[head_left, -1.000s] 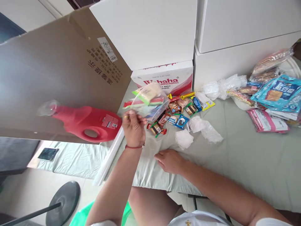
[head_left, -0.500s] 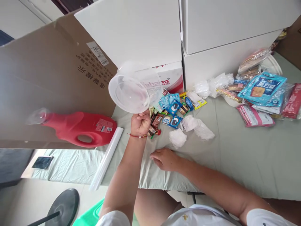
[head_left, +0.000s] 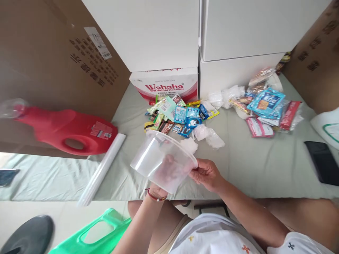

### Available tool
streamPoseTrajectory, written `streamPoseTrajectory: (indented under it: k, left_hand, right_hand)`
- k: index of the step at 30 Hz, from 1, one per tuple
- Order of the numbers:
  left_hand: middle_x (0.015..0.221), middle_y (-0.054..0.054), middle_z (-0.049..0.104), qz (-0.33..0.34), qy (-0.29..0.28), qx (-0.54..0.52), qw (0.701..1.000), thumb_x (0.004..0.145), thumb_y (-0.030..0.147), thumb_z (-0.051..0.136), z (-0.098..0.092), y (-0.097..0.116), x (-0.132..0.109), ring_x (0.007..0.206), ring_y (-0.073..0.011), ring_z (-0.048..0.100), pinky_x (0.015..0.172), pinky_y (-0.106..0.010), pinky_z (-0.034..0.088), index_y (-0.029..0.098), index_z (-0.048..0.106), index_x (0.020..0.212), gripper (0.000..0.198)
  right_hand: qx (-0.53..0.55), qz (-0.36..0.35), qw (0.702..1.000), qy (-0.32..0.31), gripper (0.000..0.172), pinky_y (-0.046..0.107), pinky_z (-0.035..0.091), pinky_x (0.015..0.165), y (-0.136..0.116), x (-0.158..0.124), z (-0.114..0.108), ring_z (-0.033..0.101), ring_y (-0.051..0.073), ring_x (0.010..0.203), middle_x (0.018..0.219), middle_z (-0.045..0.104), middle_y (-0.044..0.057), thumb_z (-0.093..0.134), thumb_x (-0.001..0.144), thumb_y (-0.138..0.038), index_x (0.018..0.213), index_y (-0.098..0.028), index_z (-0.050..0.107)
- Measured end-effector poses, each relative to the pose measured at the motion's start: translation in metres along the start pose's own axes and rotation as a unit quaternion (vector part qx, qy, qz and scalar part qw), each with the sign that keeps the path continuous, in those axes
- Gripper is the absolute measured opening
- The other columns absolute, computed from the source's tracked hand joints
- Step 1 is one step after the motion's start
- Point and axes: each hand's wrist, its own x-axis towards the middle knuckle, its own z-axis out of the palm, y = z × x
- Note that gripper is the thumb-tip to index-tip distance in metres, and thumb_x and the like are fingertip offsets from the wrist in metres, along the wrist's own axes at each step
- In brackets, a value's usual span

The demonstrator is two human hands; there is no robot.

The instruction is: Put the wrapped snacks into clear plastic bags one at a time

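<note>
A clear plastic tub (head_left: 149,158) is held tilted above the front of the cloth-covered surface. My left hand (head_left: 159,190), with a red bracelet at the wrist, is closed on its lower side; the fingers show only blurrily through the plastic. At the tub's right, my right hand (head_left: 208,174) pinches the rim between thumb and fingers. Just behind the tub lies a pile of small wrapped snacks (head_left: 180,114). Crumpled clear wrappers (head_left: 212,137) lie on the cloth right of that pile, and a white piece (head_left: 189,144) is partly hidden by the rim.
On the left are a red jug (head_left: 79,132) and a white roll (head_left: 103,169). A Wahaha carton (head_left: 164,84) stands behind the snacks. Bagged biscuits (head_left: 266,102) and a phone (head_left: 321,160) lie to the right. Below is a green plastic item (head_left: 92,233).
The tub has come down and towards me from above the snack pile, in my left hand. My right hand has risen from the cloth and taken its rim. The view has shifted right.
</note>
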Motion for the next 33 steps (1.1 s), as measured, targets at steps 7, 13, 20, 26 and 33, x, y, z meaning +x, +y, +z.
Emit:
streamPoseTrajectory:
  k: [7, 13, 20, 26, 33]
  left_hand:
    - [0.091, -0.007, 0.067, 0.181, 0.059, 0.399, 0.897, 0.095, 0.05, 0.056, -0.001, -0.032, -0.004, 0.082, -0.0218, 0.066, 0.074, -0.036, 0.056, 0.019, 0.068, 0.106, 0.035]
    - [0.093, -0.009, 0.065, 0.332, 0.055, 0.572, 0.748, 0.101, 0.032, 0.048, -0.023, -0.049, -0.014, 0.086, -0.0209, 0.067, 0.08, -0.034, 0.056, 0.018, 0.071, 0.094, 0.028]
    - [0.094, -0.009, 0.065, 0.354, 0.062, 0.611, 0.705, 0.101, 0.028, 0.048, -0.021, -0.054, -0.009, 0.084, -0.0199, 0.067, 0.077, -0.031, 0.055, 0.016, 0.071, 0.096, 0.027]
    - [0.094, -0.009, 0.066, 0.34, 0.066, 0.6, 0.721, 0.099, 0.03, 0.05, -0.022, -0.053, -0.009, 0.084, -0.022, 0.067, 0.079, -0.033, 0.056, 0.019, 0.071, 0.094, 0.024]
    - [0.094, -0.009, 0.066, 0.34, 0.071, 0.598, 0.722, 0.099, 0.031, 0.05, -0.024, -0.055, -0.01, 0.084, -0.0219, 0.067, 0.078, -0.032, 0.056, 0.02, 0.071, 0.095, 0.024]
  right_hand:
    - [-0.434, -0.095, 0.846, 0.295, 0.016, 0.026, 0.051, 0.058, -0.086, -0.125, -0.064, 0.061, 0.012, 0.066, 0.105, 0.071, 0.005, 0.066, 0.096, -0.027, 0.108, -0.026, 0.075]
    - [-0.726, -0.13, 0.508, 0.445, 0.02, 0.039, 0.054, 0.084, -0.197, -0.164, -0.151, 0.071, 0.025, 0.088, 0.099, 0.077, 0.008, 0.063, 0.094, -0.033, 0.106, -0.025, 0.078]
    - [-0.755, 0.019, 0.428, 0.496, 0.029, 0.039, 0.047, 0.083, -0.26, -0.107, -0.28, 0.062, 0.023, 0.08, 0.102, 0.075, 0.012, 0.056, 0.091, -0.03, 0.11, -0.023, 0.076]
    - [-0.685, 0.089, 0.502, 0.521, 0.041, 0.037, 0.04, 0.087, -0.255, -0.003, -0.377, 0.063, 0.016, 0.091, 0.099, 0.073, 0.019, 0.053, 0.095, -0.038, 0.097, -0.001, 0.073]
    - [-0.662, -0.013, 0.559, 0.499, 0.049, 0.031, 0.046, 0.091, -0.253, 0.021, -0.373, 0.06, 0.01, 0.078, 0.138, 0.057, 0.023, 0.072, 0.087, -0.032, 0.128, -0.006, 0.064]
